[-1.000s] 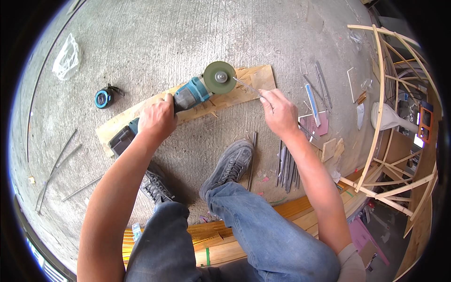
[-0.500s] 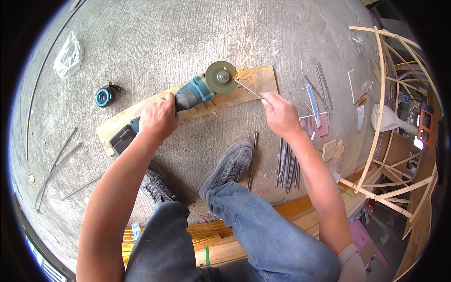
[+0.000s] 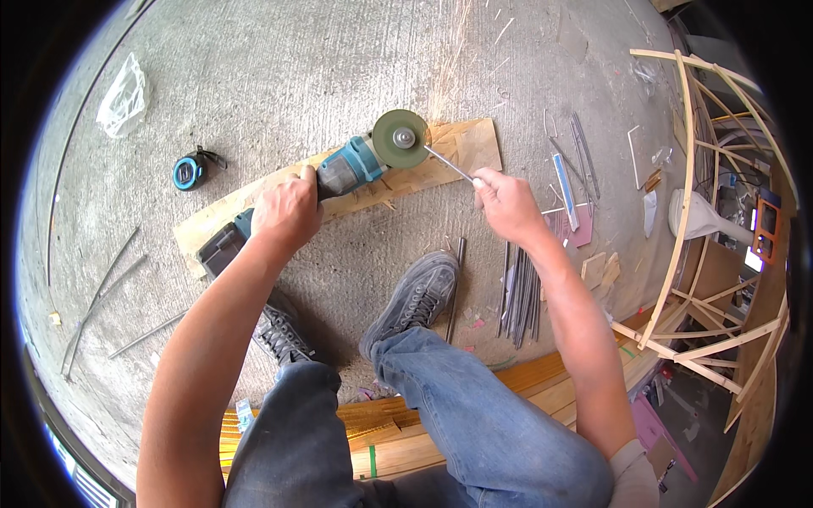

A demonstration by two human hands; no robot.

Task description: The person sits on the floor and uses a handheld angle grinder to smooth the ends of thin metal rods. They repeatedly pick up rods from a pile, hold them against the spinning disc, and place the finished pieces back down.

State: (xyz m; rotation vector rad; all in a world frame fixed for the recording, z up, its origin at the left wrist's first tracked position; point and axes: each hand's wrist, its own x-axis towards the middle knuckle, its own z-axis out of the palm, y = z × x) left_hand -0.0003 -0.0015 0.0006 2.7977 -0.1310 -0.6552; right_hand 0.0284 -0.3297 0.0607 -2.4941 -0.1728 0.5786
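Closing the left hand (image 3: 286,209) firmly around the narrow grip of a teal and dark-grey angle grinder (image 3: 340,172), back of the hand uppermost, wrapping most of the fingers out of sight (and so not being able to tell their exact set underneath). Pinching a thin grey metal rod (image 3: 449,162) between thumb and fingers of the right hand (image 3: 511,206), pressing them together with hardly any gap.

Pointing the angle grinder toward the upper right, running its long axis slantwise from the battery (image 3: 222,247) at the lower left to the green disc (image 3: 388,127) at the far end. Holding it over a pale wooden plank (image 3: 466,152), nearly in line with the plank's own length, and turning the disc's flat face upward to the view. Slanting the metal rod the other way, up and leftward from the right hand, meeting the disc's right-hand edge with its tip. Sending fine orange sparks (image 3: 443,93) up over the concrete floor (image 3: 296,76) from that contact.

Resting a grey shoe (image 3: 419,292) below the plank, between the forearms. Seeing a bundle of grey rods (image 3: 519,300) lying right of that shoe, and a blue-and-black tape measure (image 3: 188,173) lying left of the plank.
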